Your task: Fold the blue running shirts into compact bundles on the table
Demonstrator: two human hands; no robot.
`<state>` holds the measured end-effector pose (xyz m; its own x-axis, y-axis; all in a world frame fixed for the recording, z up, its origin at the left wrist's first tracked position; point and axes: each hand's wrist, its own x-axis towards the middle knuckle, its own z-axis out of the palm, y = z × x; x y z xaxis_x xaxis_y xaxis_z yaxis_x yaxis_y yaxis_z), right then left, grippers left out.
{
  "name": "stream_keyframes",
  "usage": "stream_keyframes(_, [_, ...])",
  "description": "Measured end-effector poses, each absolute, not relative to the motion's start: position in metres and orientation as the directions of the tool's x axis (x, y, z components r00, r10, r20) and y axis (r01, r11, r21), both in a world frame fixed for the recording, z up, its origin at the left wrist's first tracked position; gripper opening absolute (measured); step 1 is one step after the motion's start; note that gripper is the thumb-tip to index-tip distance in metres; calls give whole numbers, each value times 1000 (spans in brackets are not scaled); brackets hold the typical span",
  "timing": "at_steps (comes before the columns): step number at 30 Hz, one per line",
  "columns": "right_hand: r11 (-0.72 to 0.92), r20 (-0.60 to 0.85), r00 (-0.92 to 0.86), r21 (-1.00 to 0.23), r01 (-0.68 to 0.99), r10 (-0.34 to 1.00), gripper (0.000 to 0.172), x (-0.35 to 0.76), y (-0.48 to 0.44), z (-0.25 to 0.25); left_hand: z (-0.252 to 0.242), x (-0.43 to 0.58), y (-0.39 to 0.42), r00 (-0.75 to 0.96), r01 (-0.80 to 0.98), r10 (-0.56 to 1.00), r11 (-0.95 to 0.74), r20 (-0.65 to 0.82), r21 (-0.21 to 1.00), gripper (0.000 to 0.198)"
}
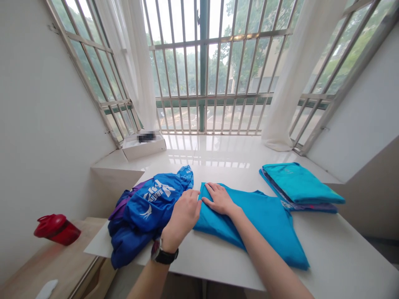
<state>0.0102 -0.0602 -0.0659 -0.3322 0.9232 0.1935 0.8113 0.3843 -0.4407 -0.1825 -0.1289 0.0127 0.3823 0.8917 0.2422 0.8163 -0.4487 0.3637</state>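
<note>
Tabletop (338, 245), turquoise garment (271, 222) lengthwise left-to-right

One red, glossy, cylindrical container (62, 233) with a dark band, on a pale brown flat surface (31, 272), lower left. One small white object (47, 289), same surface, cut off by the frame edge. One shallow white rectangular box (146, 153), dark blurred item inside, on a glossy white sill (215, 146). Two sheer white curtains (289, 83). Silvery metal window bars (187, 43).
</note>
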Motion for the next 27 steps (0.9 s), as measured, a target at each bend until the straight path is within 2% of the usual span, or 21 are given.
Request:
stream_keyframes(2, [360,200,-300,-466,808,933,61,17,-59,-60,10,-158,-122,499,776,820,-566,279,277,38])
stream_keyframes(4, [317,224,-236,-478,819,946,56,33,-67,-52,-2,-133,-116,557,766,792,-606,250,214,50])
stream_keyframes(7, [257,282,-133,-471,844,950,52,74,-101,-43,-30,-107,-111,552,795,822,-570,140,209,69])
stream_keyframes(9, [242,308,-116,-414,878,944,48,105,-135,-44,-47,-100,-107,558,799,826,-562,82,214,74])
stream_keyframes(12, [134,247,-64,-282,950,967,48,136,-183,-51,-61,-102,-91,612,767,787,-614,74,188,78])
stream_keyframes(14, [28,173,14,-238,971,985,53,138,-206,-54,-58,-105,-71,689,705,722,-688,63,173,77])
stream_keyframes(18, [-119,52,130,-170,978,990,65,102,-224,-42,-33,-103,-37,790,608,613,-784,0,126,64])
stream_keyframes(20, [-152,23,156,-118,981,988,69,79,-225,-31,-25,-101,-41,765,637,643,-764,35,96,58])
stream_keyframes(23, [-167,5,167,-60,984,986,67,54,-228,-20,-33,-102,-74,623,762,769,-638,144,109,51])
stream_keyframes(25, [-162,0,163,-46,986,987,64,46,-230,-17,-48,-107,-99,539,821,833,-553,129,139,61])
stream_keyframes(27, [-151,-2,151,-41,988,989,63,42,-233,-16,-64,-113,-114,544,820,832,-554,107,144,69])
